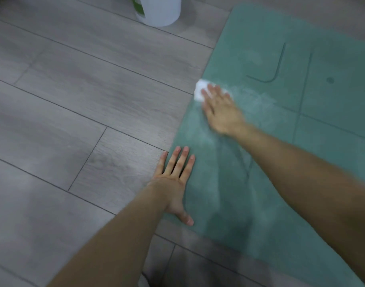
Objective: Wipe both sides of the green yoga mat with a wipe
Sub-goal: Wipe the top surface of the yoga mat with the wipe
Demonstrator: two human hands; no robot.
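The green yoga mat [281, 152] lies flat on the floor, filling the right half of the view, with dark guide lines printed on it. A white wipe [199, 90] sits at the mat's left edge under the fingers of my right hand [221, 108], which presses flat on it with straight fingers. Pale streaks show on the mat around that hand. My left hand [175, 181] rests flat on the mat's left edge, nearer to me, fingers straight and spread, thumb pointing toward the near corner.
Grey wood-look floor planks [74, 121] cover the left side. A white cylindrical tub with a green label [158, 11] stands on the floor at the top, just left of the mat's far part.
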